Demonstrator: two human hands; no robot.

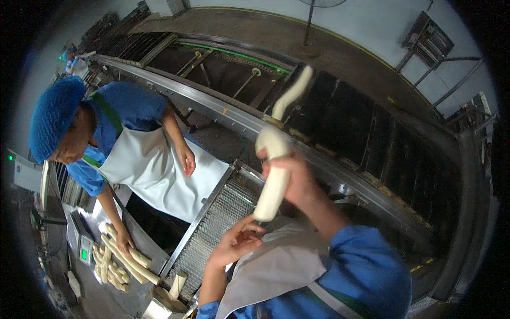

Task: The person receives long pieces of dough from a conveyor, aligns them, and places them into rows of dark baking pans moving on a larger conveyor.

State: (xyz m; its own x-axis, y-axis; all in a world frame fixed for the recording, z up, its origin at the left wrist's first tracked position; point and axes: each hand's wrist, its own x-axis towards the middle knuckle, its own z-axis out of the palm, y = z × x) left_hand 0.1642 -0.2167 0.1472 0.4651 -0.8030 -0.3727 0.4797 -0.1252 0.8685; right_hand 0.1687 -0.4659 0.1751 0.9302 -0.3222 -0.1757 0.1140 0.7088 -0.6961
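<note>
A thick, pale dough roll (270,194) hangs in my right hand (297,178), its upper end bent over and blurred by motion. The fingers of that hand are wrapped around its middle. Just below the roll's lower end is my left hand (236,244), fingers apart and loosely curled, gripping nothing; whether a fingertip touches the dough I cannot tell. Beyond my right hand, another long dough strip (293,93) lies slightly curved on dark conveyor plates (340,114). A metal mesh belt (212,223) runs beside my left hand, with a short dough piece (178,284) at its near end.
At the left a co-worker in a blue hair net (57,114) and white apron leans over a metal table (114,297), one hand on several dough strips (125,258). A scale (82,242) stands there. A steel conveyor rail (212,109) crosses ahead of me.
</note>
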